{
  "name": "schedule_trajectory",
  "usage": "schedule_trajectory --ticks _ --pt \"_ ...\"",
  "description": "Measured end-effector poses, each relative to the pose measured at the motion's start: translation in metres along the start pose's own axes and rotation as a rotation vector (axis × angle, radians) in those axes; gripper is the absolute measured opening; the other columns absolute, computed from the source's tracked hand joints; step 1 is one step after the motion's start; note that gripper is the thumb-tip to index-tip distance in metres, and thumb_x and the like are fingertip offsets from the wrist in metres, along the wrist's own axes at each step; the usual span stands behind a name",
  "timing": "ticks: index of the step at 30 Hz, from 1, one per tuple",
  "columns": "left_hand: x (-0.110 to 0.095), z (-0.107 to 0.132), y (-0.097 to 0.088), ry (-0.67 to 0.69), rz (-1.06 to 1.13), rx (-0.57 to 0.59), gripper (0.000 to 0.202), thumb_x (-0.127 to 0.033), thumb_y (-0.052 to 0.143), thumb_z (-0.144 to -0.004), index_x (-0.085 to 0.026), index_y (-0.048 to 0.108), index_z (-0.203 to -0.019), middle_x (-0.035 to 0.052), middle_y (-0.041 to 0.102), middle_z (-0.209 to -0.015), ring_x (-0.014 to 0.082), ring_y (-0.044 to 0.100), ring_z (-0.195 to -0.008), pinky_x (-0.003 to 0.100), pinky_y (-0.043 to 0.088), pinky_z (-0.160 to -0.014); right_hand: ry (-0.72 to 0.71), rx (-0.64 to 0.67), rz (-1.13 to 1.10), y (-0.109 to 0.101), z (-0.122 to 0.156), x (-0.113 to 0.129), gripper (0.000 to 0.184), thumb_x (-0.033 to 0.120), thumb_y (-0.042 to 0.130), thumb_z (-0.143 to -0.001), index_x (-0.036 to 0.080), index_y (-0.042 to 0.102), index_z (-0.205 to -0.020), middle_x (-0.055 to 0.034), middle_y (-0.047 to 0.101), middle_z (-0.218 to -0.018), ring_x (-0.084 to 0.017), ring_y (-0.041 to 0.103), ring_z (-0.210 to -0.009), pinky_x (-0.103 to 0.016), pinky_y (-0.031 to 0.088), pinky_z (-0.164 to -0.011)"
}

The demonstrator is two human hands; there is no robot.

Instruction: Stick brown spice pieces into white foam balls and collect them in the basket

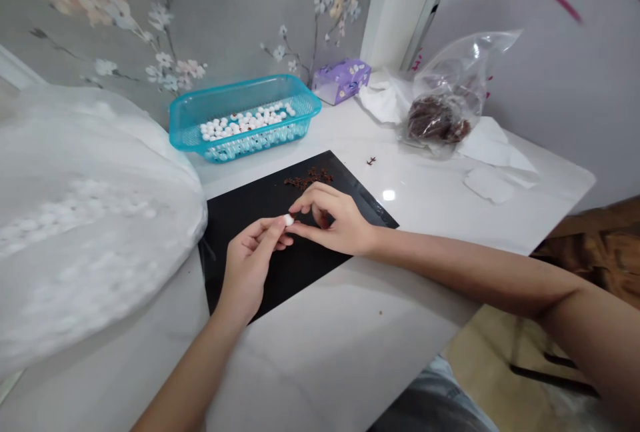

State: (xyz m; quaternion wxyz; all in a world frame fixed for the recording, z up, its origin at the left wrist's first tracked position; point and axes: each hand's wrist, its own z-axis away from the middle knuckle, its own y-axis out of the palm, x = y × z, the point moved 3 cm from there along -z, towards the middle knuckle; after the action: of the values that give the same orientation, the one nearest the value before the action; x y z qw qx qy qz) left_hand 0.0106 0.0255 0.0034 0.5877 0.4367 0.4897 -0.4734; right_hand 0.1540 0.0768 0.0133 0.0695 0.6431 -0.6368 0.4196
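Note:
Between thumb and fingers, my left hand (253, 252) pinches a small white ball (289, 219) over the black mat (285, 279). My right hand (335, 219) meets it from the right, its thumb and index finger closed on a small dark brown piece (293, 215) at the ball's side. The piece's exact shape is too small to tell. Just beyond my right hand, a loose pile of small reddish-brown branched pieces (307, 179) lies on the mat. A turquoise basket (245, 89) behind the mat holds many white balls (250, 122), a few with brown specks.
A large translucent bag (100, 232) of white balls bulges at the left. At the back stand a purple tissue box (343, 81) and a clear bag of brown pieces (435, 119). Crumpled white tissue (487, 184) and one stray brown piece (371, 161) lie on the white table (320, 352).

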Motion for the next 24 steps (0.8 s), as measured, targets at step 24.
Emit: schedule_trajectory --ticks 24 --pt "-0.0009 -0.0009 0.0005 0.018 0.086 -0.055 0.022 -0.028 0.073 -0.068 -0.021 0.068 -0.089 -0.0016 0.069 -0.084 0.0057 0.058 -0.072 0.013 0.045 -0.063 0.030 0.034 0.036 -0.0006 -0.0006 -0.0039 0.012 0.027 0.059 -0.080 0.018 0.057 -0.087 -0.0014 0.052 -0.078 -0.011 0.052 -0.073 -0.023 0.044 -0.060"
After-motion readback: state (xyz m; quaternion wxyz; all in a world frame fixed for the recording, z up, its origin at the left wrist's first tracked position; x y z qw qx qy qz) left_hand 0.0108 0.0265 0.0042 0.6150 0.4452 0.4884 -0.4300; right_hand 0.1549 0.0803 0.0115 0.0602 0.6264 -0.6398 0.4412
